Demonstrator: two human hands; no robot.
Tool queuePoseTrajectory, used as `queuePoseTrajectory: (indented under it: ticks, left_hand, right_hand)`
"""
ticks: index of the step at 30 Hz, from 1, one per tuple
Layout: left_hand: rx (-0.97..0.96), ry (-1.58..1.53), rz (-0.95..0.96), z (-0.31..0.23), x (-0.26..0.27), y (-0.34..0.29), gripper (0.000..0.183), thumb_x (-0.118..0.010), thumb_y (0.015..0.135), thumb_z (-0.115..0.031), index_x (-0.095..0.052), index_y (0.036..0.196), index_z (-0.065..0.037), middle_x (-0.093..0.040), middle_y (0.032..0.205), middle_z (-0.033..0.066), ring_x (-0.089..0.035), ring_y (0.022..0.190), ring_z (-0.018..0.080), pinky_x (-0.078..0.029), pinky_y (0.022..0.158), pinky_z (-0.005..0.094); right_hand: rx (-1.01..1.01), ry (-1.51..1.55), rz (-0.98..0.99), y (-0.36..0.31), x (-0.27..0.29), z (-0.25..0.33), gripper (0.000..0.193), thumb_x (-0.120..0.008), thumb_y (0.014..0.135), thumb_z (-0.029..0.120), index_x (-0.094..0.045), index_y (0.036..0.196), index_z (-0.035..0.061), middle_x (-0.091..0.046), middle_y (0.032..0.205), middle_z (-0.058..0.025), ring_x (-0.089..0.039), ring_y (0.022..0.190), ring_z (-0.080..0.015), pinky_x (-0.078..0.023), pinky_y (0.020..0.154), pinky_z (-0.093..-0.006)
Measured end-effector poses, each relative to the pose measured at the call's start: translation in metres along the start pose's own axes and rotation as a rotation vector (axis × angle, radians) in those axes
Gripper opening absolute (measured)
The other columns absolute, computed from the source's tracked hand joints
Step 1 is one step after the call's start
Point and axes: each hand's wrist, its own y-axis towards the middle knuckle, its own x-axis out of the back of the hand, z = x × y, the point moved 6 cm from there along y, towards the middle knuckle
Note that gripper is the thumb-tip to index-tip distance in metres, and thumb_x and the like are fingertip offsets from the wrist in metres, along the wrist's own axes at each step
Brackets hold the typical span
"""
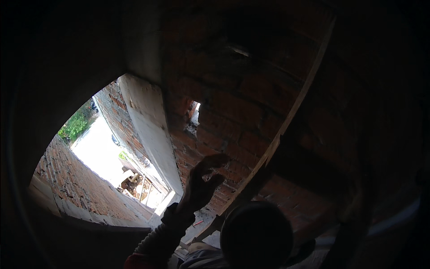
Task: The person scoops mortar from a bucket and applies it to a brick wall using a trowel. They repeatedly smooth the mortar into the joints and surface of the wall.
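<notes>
My left hand (199, 183) is raised in front of a brick wall (242, 107), near the lower right corner of a bright opening. Its fingers curve, with a gap between them and the thumb, and nothing shows in its grasp. A dark band circles the wrist, below which the sleeve looks ribbed and then red. To the right of the hand, a long wooden strip (286, 121) runs slantwise up the wall without touching it. At the lower right, a dim arm-like shape (354, 210) may be my right arm; shadow hides any fingers.
A dark rounded shape (257, 233) blocks the lower middle. Beside it lie greyish cloth (204, 259) and a small red item (198, 223). The bright opening has a pale frame (150, 119); outside are brick walls, greenery (76, 124) and rubble. A small hole (195, 113) pierces the wall.
</notes>
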Motion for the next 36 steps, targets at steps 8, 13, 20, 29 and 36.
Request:
queuePoseTrajectory:
  ticks: [8,13,20,29,36]
  left_hand:
    - [-0.592,-0.273,-0.204,0.038,0.113,0.324,0.034,-0.052,0.103,-0.016,-0.061,0.134,-0.005,-0.066,0.125,0.0144,-0.063,0.116,0.0243,-0.049,0.101,0.0402]
    - [-0.432,0.9,-0.476,-0.001,0.094,0.363,0.03,-0.054,0.099,-0.016,-0.065,0.124,-0.005,-0.065,0.12,0.0181,-0.063,0.112,0.0297,-0.05,0.096,0.044]
    - [-0.293,0.353,-0.676,-0.051,0.004,0.243,0.044,-0.069,0.093,-0.027,-0.06,0.135,-0.013,-0.067,0.114,0.0136,-0.063,0.103,0.031,-0.049,0.092,0.042]
    - [-0.582,0.624,-0.644,-0.049,-0.061,0.223,0.059,-0.066,0.09,-0.025,-0.051,0.145,-0.012,-0.05,0.121,0.0154,-0.048,0.109,0.0349,-0.042,0.092,0.0503]
    - [-0.607,0.611,-0.621,-0.058,-0.061,0.224,0.066,-0.063,0.091,-0.027,-0.043,0.153,-0.015,-0.053,0.122,0.0102,-0.048,0.11,0.0302,-0.041,0.096,0.0489]
  right_hand:
    - [0.752,-0.346,-0.058,0.042,-0.035,0.128,0.03,-0.071,0.093,0.03,-0.071,0.095,-0.0002,-0.063,0.078,-0.0027,-0.054,0.065,-0.0112,-0.042,0.055,-0.0268]
    - [0.984,-0.373,0.086,0.08,-0.079,0.129,0.029,-0.065,0.099,0.028,-0.072,0.097,-0.001,-0.061,0.072,-0.0019,-0.053,0.062,-0.0125,-0.042,0.054,-0.032]
    - [1.001,-0.253,-0.068,0.119,-0.057,0.078,0.033,-0.067,0.099,0.028,-0.069,0.084,-0.0014,-0.054,0.064,-0.0071,-0.047,0.054,-0.0172,-0.04,0.052,-0.0356]
    - [1.398,-0.786,-0.222,0.116,-0.04,0.066,0.035,-0.045,0.108,0.012,-0.055,0.139,-0.0018,-0.06,0.133,-0.0194,-0.066,0.112,-0.0243,-0.055,0.088,-0.0295]
    - [1.403,-0.848,-0.19,0.115,-0.047,0.067,0.034,-0.045,0.107,0.008,-0.054,0.138,-0.0029,-0.06,0.133,-0.0209,-0.064,0.116,-0.0285,-0.053,0.095,-0.0353]
